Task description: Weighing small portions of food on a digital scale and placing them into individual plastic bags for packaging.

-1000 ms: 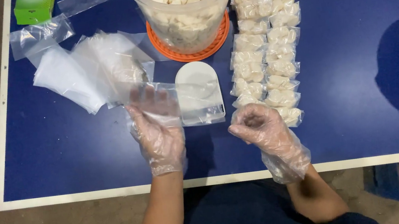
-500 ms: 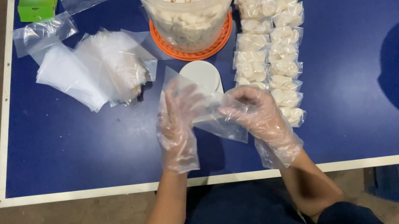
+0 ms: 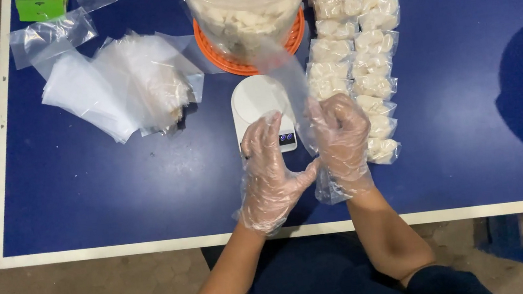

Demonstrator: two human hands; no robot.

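Both hands wear thin clear plastic gloves. My right hand is closed on the lower end of an empty clear plastic bag, which stands up toward the tub. My left hand lies beside it, fingers spread over the front of a small white kitchen scale, thumb touching the bag's bottom edge. Behind the scale a large clear tub full of pale peeled pieces stands on an orange lid. Two rows of small filled bags lie just right of the scale.
A loose pile of empty clear bags lies at the left on the blue table. A green box sits at the far left corner. The table's white front edge runs close to my body. Brown floor lies to the left.
Both hands moved right and closer together over the scale. The clear bag went from lying across both hands to standing upright in my right hand. The scale's front is now uncovered.
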